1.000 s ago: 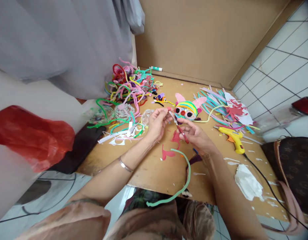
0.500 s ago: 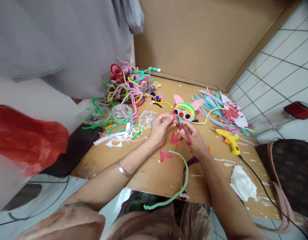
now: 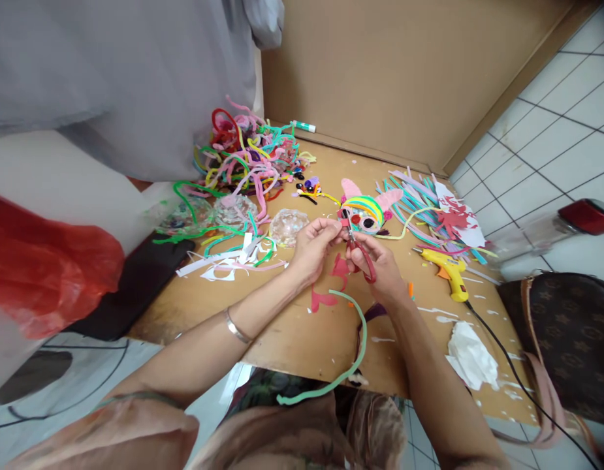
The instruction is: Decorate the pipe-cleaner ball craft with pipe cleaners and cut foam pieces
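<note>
Pinched in my left hand is a small red paper piece, its edge showing past the fingertips. Red-handled scissors sit in my right hand, their blades pointing away from me, up against the paper. Just behind the blades rests a decorated animal face with pink ears, a striped yellow and green band, dark round eyes and a red nose. Red paper scraps lie below my hands, beside a curved pale green pipe cleaner that reaches over the table's near edge.
A tangled heap of pipe cleaners fills the back left, with clear plastic domes and white paper scraps before it. On the right are a yellow glue gun with its cord, crumpled tissue and a brown bag.
My view has shifted slightly. Both hands stay together at nearly the same spot, with the scissors still at the red paper, which shows a little differently between the fingers.
</note>
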`<state>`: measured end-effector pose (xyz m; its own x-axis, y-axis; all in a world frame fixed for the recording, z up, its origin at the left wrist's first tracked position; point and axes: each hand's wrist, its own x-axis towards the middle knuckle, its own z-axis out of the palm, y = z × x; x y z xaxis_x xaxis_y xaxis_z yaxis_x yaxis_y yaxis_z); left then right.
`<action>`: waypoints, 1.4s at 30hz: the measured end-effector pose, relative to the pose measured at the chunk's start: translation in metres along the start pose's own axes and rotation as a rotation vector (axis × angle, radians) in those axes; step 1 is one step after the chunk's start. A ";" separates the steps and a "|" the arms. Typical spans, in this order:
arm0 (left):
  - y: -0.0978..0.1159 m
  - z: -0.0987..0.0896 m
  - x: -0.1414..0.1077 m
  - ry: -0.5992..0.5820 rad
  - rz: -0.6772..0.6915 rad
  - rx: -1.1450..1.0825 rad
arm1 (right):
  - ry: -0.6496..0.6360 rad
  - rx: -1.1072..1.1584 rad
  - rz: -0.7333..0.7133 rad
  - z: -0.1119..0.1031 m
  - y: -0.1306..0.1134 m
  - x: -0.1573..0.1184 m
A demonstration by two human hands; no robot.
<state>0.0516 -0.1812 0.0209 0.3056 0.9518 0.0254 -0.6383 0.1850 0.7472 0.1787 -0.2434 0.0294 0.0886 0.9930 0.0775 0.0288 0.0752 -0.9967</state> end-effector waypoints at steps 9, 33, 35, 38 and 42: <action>0.001 0.001 0.000 0.003 -0.024 -0.004 | -0.005 0.010 0.027 -0.001 -0.005 -0.001; 0.001 0.002 0.000 -0.010 -0.012 -0.022 | 0.013 -0.005 0.008 -0.001 -0.005 -0.001; 0.001 0.002 0.001 -0.017 -0.018 -0.035 | 0.004 -0.013 0.009 -0.002 -0.006 -0.001; 0.001 0.002 0.001 -0.037 -0.021 -0.046 | -0.001 -0.012 0.012 -0.004 -0.009 -0.002; 0.001 0.000 0.003 -0.046 -0.026 -0.017 | 0.001 -0.021 0.034 -0.006 -0.013 -0.002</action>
<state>0.0515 -0.1782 0.0219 0.3537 0.9346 0.0370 -0.6416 0.2137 0.7367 0.1839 -0.2472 0.0420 0.0909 0.9949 0.0434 0.0463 0.0393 -0.9982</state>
